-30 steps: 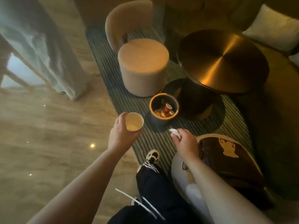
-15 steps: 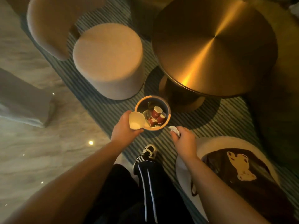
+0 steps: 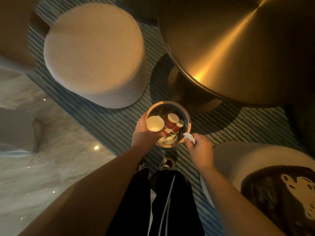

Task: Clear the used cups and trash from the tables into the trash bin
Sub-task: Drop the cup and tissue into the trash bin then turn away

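- While my left hand [image 3: 144, 133] holds the white paper cup [image 3: 154, 123], fingers curled round its wall, the cup sits upright at the centre of the frame, over the left part of the trash bin [image 3: 187, 116] mouth.
- My right hand [image 3: 201, 149] pinches a crumpled white tissue [image 3: 189, 138] between thumb and fingertips, just at the bin's lower right rim; whether the tissue hangs fully inside the opening or only at its edge I cannot tell.
- Inside the bin I see red cups [image 3: 173, 120] with pale insides lying tilted among other scraps, so this round of clearing looks well advanced, though I cannot see any other tables from here.
- As I judge it, the step in hand is the drop itself: both pieces of trash are at the bin and neither is let go.
- Next I would need to loosen the left fingers so the cup falls clear of the rim, and open the pinch once the tissue is over the opening.
- The round brass table [image 3: 238, 48] fills the upper right, a beige stool [image 3: 95, 53] stands at the upper left, both close to the bin on the striped rug [image 3: 119, 123].
- A light tissue could drift and catch the rim, so I would let it go low.
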Demonstrator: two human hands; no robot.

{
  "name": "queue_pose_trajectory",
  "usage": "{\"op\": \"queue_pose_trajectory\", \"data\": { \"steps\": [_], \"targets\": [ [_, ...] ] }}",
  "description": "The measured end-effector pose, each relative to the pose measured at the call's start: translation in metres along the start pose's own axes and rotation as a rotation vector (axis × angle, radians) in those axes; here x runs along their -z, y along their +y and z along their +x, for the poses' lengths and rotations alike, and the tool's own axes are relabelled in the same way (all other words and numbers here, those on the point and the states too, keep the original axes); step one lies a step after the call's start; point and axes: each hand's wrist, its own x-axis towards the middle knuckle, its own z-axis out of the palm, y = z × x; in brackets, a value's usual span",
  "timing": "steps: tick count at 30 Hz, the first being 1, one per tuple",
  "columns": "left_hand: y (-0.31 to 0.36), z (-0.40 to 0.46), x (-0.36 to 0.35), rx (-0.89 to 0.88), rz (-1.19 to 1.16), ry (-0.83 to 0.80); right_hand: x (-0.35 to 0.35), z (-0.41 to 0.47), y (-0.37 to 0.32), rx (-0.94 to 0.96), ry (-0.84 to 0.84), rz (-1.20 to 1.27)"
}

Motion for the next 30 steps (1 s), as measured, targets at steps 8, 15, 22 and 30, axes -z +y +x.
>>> {"op": "queue_pose_trajectory", "data": {
  "steps": [8, 15, 22, 30],
  "targets": [
    [-0.031, 0.020, 0.029, -0.095, 0.297, -0.019, -0.047, 0.040, -0.002, -0.195, -0.051, 0.026],
    [0.014, -0.007, 0.085, -0.237, 0.423, -0.068, -0.011, 0.010, -0.029, -0.240, -0.072, 0.103],
    [0.098, -0.046, 0.134, -0.411, 0.457, -0.164, 0.058, -0.064, -0.075, -0.244, 0.078, 0.087],
    [0.178, -0.087, 0.113, -0.725, 0.558, -0.293, 0.100, -0.142, -0.094, -0.341, 0.409, 0.171]
  ]
}}
